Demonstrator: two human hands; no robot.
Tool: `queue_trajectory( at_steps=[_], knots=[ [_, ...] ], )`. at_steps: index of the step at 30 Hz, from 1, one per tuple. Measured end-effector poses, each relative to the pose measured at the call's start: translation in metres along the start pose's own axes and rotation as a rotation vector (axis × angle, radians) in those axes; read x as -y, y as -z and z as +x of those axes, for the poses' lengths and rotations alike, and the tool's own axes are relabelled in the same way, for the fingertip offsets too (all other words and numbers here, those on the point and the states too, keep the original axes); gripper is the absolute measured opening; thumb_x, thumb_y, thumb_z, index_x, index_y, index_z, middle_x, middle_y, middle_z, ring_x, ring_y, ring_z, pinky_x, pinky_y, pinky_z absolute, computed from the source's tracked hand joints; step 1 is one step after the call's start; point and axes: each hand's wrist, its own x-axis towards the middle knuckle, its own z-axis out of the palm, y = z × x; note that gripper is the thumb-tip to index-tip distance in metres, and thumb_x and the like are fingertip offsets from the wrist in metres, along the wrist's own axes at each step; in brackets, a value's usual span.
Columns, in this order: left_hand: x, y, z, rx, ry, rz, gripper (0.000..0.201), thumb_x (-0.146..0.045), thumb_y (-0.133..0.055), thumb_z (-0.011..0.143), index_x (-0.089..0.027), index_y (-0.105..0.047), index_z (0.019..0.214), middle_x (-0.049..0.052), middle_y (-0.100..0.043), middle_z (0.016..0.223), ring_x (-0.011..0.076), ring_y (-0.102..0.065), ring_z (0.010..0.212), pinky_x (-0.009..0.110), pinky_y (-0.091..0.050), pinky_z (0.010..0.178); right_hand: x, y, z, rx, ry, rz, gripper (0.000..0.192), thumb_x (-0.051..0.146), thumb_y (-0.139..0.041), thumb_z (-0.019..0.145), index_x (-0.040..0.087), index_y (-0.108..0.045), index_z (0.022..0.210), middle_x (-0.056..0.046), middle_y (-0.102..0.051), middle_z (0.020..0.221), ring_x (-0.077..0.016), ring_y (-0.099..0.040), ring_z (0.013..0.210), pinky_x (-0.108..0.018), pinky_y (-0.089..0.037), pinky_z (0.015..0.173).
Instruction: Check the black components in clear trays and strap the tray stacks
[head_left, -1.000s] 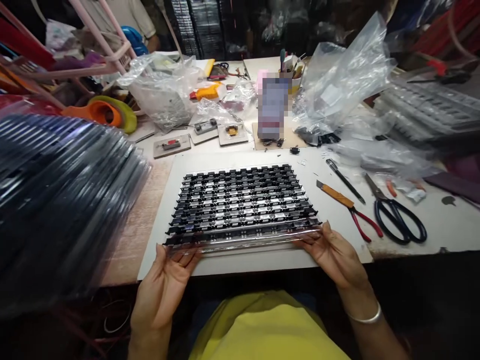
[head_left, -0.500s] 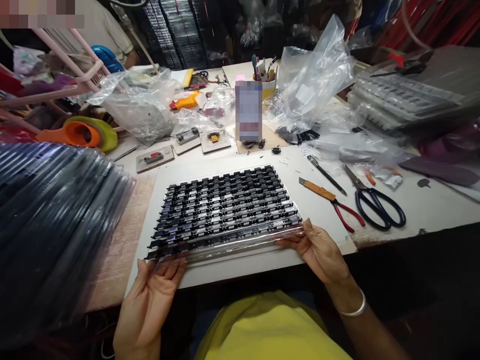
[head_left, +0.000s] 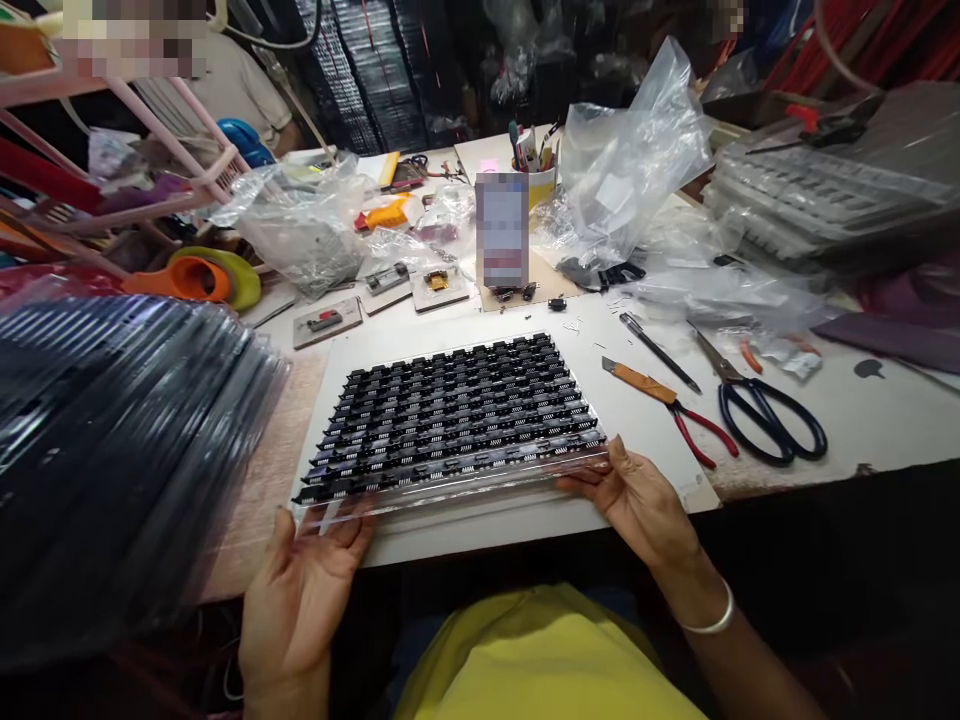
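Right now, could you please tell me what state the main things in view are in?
Left hand: holding the tray's near left corner.
Right hand: holding its near right corner.
Clear tray: filled with rows of black parts.
Scissors: lying flat, blades apparently closed.
Red-handled tool: lying flat, handles spread.
Pen: lying flat.
Yellow cup: upright, holding pens and tools.
Dark trays at left: stacked.

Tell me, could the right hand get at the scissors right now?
Likely yes, if the right hand lets go of the clear tray; the scissors lie uncovered, just past the red-handled pliers.
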Motion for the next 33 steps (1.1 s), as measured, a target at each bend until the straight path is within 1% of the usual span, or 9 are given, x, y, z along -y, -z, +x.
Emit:
queue_trajectory(
  at_steps=[4, 6, 8, 11, 16, 21, 25, 29, 33],
  knots=[
    [-0.001, 0.005, -0.001, 0.047, -0.020, -0.002, 0.043, -0.022, -0.023, 0.096, -0.019, -0.064, 0.106, 0.009, -0.070, 0.105, 0.0295, -0.067, 0.093, 0.047, -0.059, 0.071, 0.003, 0.001, 0.000, 0.034, 0.009, -0.088, 0.035, 0.042, -0.046, 0.092, 0.015, -0.069, 0.090, -0.011, -0.072, 0.095, -0.0234, -0.067, 0.093, -0.037, -0.053, 0.081],
    [-0.001, 0.009, 0.000, 0.061, -0.016, 0.001, 0.044, -0.021, -0.022, 0.096, -0.019, -0.063, 0.110, 0.010, -0.069, 0.106, 0.0299, -0.066, 0.096, 0.046, -0.059, 0.072, 0.004, 0.003, 0.000, 0.061, 0.025, -0.146, 0.036, 0.043, -0.045, 0.092, 0.015, -0.069, 0.090, -0.012, -0.072, 0.094, -0.0242, -0.067, 0.092, -0.037, -0.053, 0.079],
    [0.000, 0.012, 0.002, 0.106, -0.019, 0.013, 0.044, -0.021, -0.021, 0.097, -0.017, -0.063, 0.110, 0.012, -0.069, 0.107, 0.0303, -0.065, 0.099, 0.045, -0.058, 0.074, 0.005, 0.004, 0.001, 0.067, 0.049, -0.194, 0.036, 0.043, -0.045, 0.092, 0.015, -0.068, 0.089, -0.012, -0.072, 0.091, -0.0239, -0.068, 0.089, -0.036, -0.053, 0.076],
    [0.000, 0.016, 0.003, 0.173, -0.045, 0.045, 0.045, -0.023, -0.020, 0.097, -0.014, -0.063, 0.107, 0.014, -0.069, 0.106, 0.0306, -0.065, 0.098, 0.041, -0.059, 0.072, 0.004, 0.005, 0.002, 0.039, 0.085, -0.246, 0.036, 0.044, -0.046, 0.091, 0.015, -0.067, 0.087, -0.011, -0.072, 0.086, -0.0230, -0.068, 0.083, -0.035, -0.053, 0.071],
    [-0.001, 0.015, 0.003, 0.095, -0.035, 0.043, 0.049, -0.028, -0.019, 0.098, -0.011, -0.065, 0.096, 0.016, -0.070, 0.102, 0.0280, -0.068, 0.092, 0.037, -0.060, 0.068, 0.000, 0.004, 0.003, 0.006, 0.129, -0.263, 0.035, 0.046, -0.049, 0.090, 0.017, -0.069, 0.092, -0.009, -0.072, 0.092, -0.0223, -0.068, 0.081, -0.034, -0.053, 0.069],
    [0.001, 0.011, 0.001, 0.146, -0.078, 0.035, 0.047, -0.031, -0.022, 0.098, -0.010, -0.064, 0.095, 0.015, -0.070, 0.097, 0.0256, -0.068, 0.091, 0.035, -0.059, 0.068, -0.001, 0.005, 0.003, 0.005, 0.146, -0.266, 0.036, 0.045, -0.047, 0.090, 0.017, -0.070, 0.089, -0.010, -0.072, 0.093, -0.0223, -0.069, 0.081, -0.034, -0.055, 0.069],
    [0.003, 0.005, -0.001, 0.191, -0.093, 0.020, 0.047, -0.030, -0.022, 0.098, -0.009, -0.064, 0.093, 0.015, -0.069, 0.097, 0.0256, -0.068, 0.091, 0.033, -0.059, 0.068, 0.000, 0.006, 0.003, -0.028, 0.139, -0.260, 0.037, 0.046, -0.048, 0.089, 0.017, -0.071, 0.088, -0.011, -0.072, 0.092, -0.0225, -0.069, 0.081, -0.033, -0.055, 0.070],
    [0.003, -0.002, -0.004, 0.180, -0.088, -0.012, 0.044, -0.030, -0.025, 0.098, -0.008, -0.063, 0.092, 0.015, -0.069, 0.097, 0.0269, -0.067, 0.094, 0.033, -0.058, 0.066, 0.000, 0.007, 0.005, -0.085, 0.139, -0.243, 0.035, 0.048, -0.053, 0.086, 0.017, -0.070, 0.085, -0.012, -0.073, 0.088, -0.0226, -0.069, 0.079, -0.032, -0.056, 0.069],
    [0.003, -0.005, -0.007, 0.145, -0.063, -0.033, 0.042, -0.030, -0.028, 0.098, -0.009, -0.062, 0.089, 0.014, -0.068, 0.095, 0.0262, -0.067, 0.092, 0.033, -0.058, 0.066, -0.001, 0.008, 0.004, -0.128, 0.143, -0.246, 0.034, 0.050, -0.057, 0.082, 0.017, -0.069, 0.083, -0.012, -0.073, 0.085, -0.0217, -0.070, 0.076, -0.031, -0.057, 0.068]
  ],
)
